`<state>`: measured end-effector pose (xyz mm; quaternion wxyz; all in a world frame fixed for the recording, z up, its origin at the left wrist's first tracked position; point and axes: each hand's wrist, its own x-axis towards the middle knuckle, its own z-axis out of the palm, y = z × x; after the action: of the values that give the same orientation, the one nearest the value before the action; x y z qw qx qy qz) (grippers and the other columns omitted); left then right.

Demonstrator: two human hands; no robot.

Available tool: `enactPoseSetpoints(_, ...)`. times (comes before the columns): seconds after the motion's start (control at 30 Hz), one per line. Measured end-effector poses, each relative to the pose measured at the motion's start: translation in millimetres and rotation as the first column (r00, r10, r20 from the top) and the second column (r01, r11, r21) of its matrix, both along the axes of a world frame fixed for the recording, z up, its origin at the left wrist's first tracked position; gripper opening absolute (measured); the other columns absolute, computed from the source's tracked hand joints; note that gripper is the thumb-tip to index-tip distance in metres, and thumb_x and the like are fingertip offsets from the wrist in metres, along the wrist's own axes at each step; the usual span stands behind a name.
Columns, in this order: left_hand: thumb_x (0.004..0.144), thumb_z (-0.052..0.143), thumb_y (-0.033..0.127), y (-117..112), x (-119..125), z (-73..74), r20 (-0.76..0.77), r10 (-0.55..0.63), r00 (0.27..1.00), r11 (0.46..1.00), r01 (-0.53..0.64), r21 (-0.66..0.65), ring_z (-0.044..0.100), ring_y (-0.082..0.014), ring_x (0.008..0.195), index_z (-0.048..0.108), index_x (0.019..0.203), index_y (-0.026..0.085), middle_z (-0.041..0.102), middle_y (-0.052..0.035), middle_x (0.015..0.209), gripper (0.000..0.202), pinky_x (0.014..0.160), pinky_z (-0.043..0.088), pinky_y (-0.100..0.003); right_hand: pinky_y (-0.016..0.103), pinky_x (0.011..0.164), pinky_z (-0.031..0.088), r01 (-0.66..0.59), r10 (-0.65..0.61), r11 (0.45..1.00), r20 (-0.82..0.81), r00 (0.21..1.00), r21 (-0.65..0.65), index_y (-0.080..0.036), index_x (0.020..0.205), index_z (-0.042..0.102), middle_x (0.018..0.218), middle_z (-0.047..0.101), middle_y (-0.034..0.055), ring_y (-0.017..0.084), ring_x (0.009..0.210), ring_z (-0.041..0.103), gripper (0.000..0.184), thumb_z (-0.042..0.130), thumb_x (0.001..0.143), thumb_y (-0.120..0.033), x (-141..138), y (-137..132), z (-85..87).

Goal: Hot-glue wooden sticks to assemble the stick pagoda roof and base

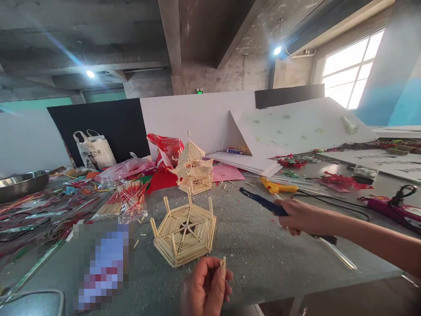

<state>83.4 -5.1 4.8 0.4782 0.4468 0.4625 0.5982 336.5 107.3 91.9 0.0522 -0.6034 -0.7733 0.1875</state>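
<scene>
My left hand (206,287) is low at the front of the table, fingers pinched on a short wooden stick (223,263) held upright. Just beyond it lies a hexagonal base (183,233) built of wooden sticks, with posts at its corners. Behind that stands a tiered stick pagoda (193,167). My right hand (301,216) reaches in from the right and is closed around a dark blue glue gun (263,202), whose nozzle points left, well to the right of the base.
The grey table (253,245) carries a bundle of sticks in plastic (126,199), a yellow tool (278,187), red paper scraps (342,181), bags (95,151), white boards (296,127), a metal bowl (21,182) at left and a blurred packet (101,263) near the front.
</scene>
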Motion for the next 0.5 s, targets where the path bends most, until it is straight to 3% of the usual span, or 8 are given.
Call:
enactPoseSetpoints(0.07,0.072,0.06,0.046,7.5,5.7,4.3,-0.018,-0.027,0.999,0.999,0.028,0.044,0.052,-0.0079,0.047,0.06,0.072,0.014,0.063,-0.0025,0.062,0.032,0.045,0.043,-0.018,0.028,0.053,0.039,0.052,-0.054,0.996,-0.023,0.998,-0.078,-0.016,0.087,0.053,0.062,0.06,0.0082,0.02,0.057,0.057,0.02,0.042,0.072,-0.027,-0.2,-22.5,3.2)
enactPoseSetpoints(0.17,0.073,0.058,0.042,21.0,13.7,10.7,-0.047,-0.047,0.998,0.997,0.05,0.061,0.05,-0.0078,0.047,0.059,0.073,0.014,0.063,-0.0019,0.061,0.029,0.045,0.041,-0.019,0.029,0.059,0.038,0.061,-0.068,0.995,0.077,0.995,0.083,-0.018,0.086,0.052,0.072,0.06,0.0083,0.021,0.067,0.057,0.019,0.045,0.072,-0.027,-4.4,-48.1,6.1)
enactPoseSetpoints(0.23,0.072,0.059,0.042,29.6,18.0,14.2,-0.052,-0.059,0.997,0.997,0.061,0.042,0.05,-0.0085,0.047,0.059,0.074,0.014,0.063,-0.0016,0.061,0.029,0.046,0.041,-0.02,0.029,0.062,0.037,0.03,-0.045,0.992,0.124,0.991,0.12,-0.019,0.085,0.053,0.076,0.06,0.0072,0.021,0.071,0.057,0.017,0.046,0.071,-0.027,-6.6,-58.7,4.3)
enactPoseSetpoints(0.5,0.072,0.056,0.047,49.2,21.4,16.8,-0.17,-0.03,0.985,0.998,0.038,0.041,0.05,-0.0092,0.046,0.058,0.074,0.015,0.065,-0.0019,0.062,0.032,0.047,0.041,-0.021,0.029,0.07,0.037,-0.029,0.02,0.988,0.062,0.998,0.152,-0.019,0.092,0.052,0.087,0.059,0.0072,0.021,0.083,0.056,0.022,0.044,0.075,-0.029,-15.3,-72.7,-26.5)
